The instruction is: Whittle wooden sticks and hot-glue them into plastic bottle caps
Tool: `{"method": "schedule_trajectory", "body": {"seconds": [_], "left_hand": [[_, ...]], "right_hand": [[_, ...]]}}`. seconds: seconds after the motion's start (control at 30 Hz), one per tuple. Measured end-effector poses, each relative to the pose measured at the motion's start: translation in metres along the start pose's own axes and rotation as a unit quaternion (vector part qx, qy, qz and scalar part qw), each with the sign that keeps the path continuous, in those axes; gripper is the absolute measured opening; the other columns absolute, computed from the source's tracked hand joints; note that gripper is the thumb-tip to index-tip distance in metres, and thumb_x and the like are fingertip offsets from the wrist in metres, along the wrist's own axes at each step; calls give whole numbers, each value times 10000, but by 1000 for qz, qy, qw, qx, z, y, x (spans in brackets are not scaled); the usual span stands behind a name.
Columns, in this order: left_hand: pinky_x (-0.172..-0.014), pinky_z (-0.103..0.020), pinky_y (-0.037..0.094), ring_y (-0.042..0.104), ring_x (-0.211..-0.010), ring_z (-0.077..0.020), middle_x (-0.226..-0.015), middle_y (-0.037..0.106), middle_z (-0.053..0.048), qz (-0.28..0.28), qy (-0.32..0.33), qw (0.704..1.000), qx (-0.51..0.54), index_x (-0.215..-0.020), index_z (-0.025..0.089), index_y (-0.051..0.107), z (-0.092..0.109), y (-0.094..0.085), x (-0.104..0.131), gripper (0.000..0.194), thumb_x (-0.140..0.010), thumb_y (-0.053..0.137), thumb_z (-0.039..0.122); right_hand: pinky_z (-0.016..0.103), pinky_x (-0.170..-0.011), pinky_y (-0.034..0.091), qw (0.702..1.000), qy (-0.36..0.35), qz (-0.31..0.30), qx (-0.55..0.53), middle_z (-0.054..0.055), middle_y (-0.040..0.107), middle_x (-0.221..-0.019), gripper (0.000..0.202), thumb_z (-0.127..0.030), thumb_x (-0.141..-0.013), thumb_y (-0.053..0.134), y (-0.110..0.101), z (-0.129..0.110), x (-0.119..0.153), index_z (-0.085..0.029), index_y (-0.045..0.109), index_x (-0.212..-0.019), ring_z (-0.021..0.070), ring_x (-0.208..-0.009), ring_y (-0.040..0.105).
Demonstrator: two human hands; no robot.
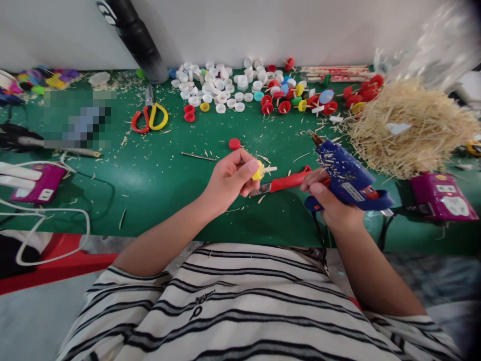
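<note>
Between thumb and fingers, my left hand [235, 180] pinches a yellow bottle cap [258, 171] with a short wooden stick [269, 169] poking out of it to the right. My right hand [334, 200] is wrapped round the handle of a blue hot glue gun [345, 173], whose nozzle points up and left, away from the cap. Straw bits cling to the gun's body. On the table between my hands lies a red-handled utility knife [289, 181], its blade partly behind my left fingers. A red cap [234, 144] rests just beyond my left hand.
White caps [214, 87] and coloured caps with sticks [285, 98] spread along the back of the green table [158, 170]. Scissors [149, 113], a black bottle [141, 42], a thin metal rod [199, 156], a straw heap [409, 130] and purple power boxes [443, 196] stand around.
</note>
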State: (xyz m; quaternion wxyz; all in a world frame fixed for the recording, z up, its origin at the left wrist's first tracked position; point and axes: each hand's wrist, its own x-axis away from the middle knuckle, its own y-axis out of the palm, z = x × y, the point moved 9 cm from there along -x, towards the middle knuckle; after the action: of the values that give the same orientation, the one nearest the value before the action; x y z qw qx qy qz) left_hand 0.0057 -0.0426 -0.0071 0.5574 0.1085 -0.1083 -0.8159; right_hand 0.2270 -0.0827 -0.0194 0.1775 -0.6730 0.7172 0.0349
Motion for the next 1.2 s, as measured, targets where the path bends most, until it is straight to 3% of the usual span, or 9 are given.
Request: {"method": "schedule_trajectory", "body": {"seconds": [0.3, 0.7, 0.83, 1.03, 1.2], "left_hand": [[-415, -181, 334, 474, -429, -29, -572, 610, 52, 5, 6, 1000, -9, -768, 210, 537, 2, -1, 0, 546, -842, 781, 693], [-423, -197, 327, 462, -439, -33, -571, 582, 55, 37, 21, 999, 1, -777, 211, 540, 3, -8, 0, 551, -836, 783, 702], [-420, -205, 339, 441, -433, -36, -565, 559, 61, 110, 47, 993, 18, -776, 218, 530, 16, -28, -5, 579, -808, 791, 733], [-427, -244, 315, 395, -456, -48, -585, 558, 45, 242, 86, 965, 56, -763, 229, 553, 33, -74, -15, 575, -800, 789, 752], [-446, -287, 282, 385, -446, -54, -585, 535, 49, 264, 67, 961, 44, -732, 242, 527, 33, -98, -25, 619, -786, 746, 818]], "right_hand": [[457, -775, 619, 1000, 28, 10, 5, 7, 705, -773, 277, -599, -898, 783, 0, 0, 1, -329, 747, -846, 242, -754, 704], [345, -589, 566, 996, 61, 33, 62, -5, 703, -715, 255, -532, -863, 832, -1, -7, -7, -294, 747, -830, 189, -641, 662], [366, -609, 587, 997, 48, 40, 47, -1, 723, -764, 274, -570, -846, 839, -2, -6, -7, -312, 752, -813, 198, -662, 675], [378, -589, 579, 996, 61, 53, 34, 9, 711, -748, 322, -617, -831, 831, -4, -2, -9, -307, 751, -798, 212, -668, 675], [361, -580, 565, 992, 88, 80, 32, 6, 696, -724, 314, -572, -801, 858, -7, 8, -12, -281, 742, -773, 201, -656, 654]]}}
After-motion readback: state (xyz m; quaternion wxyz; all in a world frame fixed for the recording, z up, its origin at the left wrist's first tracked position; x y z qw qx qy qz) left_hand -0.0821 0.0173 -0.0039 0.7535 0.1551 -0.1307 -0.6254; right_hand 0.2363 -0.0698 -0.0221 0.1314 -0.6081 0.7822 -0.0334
